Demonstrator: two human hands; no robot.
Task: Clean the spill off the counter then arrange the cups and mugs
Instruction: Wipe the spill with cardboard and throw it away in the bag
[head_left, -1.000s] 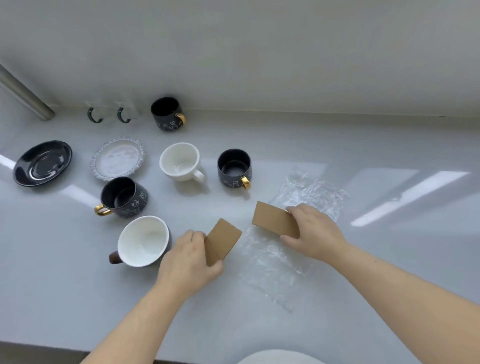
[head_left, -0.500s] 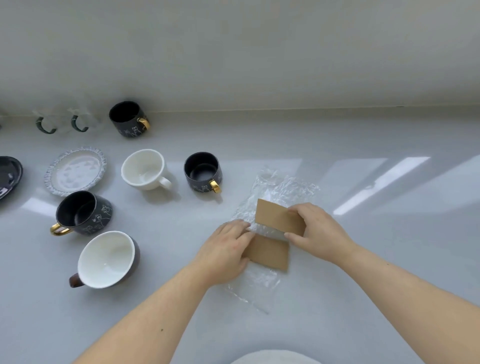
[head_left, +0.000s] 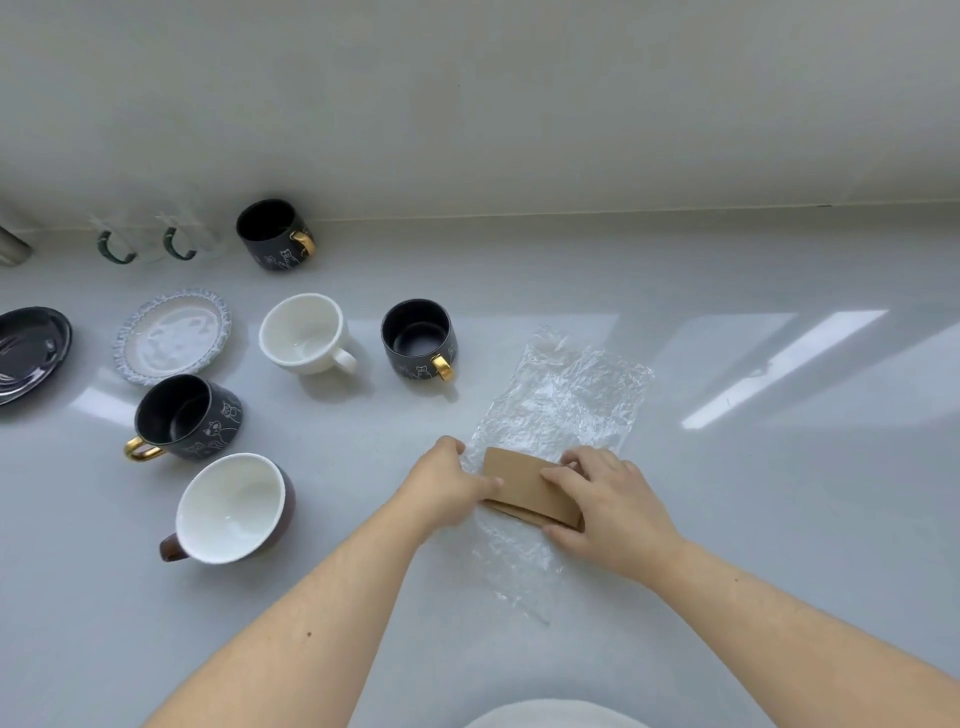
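Observation:
Two brown cardboard cards (head_left: 524, 483) lie stacked on a crinkled clear plastic sheet (head_left: 561, 400) on the grey counter (head_left: 753, 519). My left hand (head_left: 447, 480) holds the stack's left end, and my right hand (head_left: 608, 499) presses on its right end. To the left stand three black mugs with gold handles: one by the wall (head_left: 275, 234), one in the middle (head_left: 418, 338), one tilted (head_left: 187, 415). A white mug (head_left: 306, 332) and a brown cup with a white inside (head_left: 234, 506) stand among them.
A blue-rimmed saucer (head_left: 171, 335) and a black saucer (head_left: 31, 348) sit at the left. Two clear glass cups with green handles (head_left: 148, 244) stand against the wall. A metal pipe end (head_left: 13, 244) shows at the far left.
My hands brought the two cards together into one stack on the plastic sheet. A second ago they were held apart, one in each hand.

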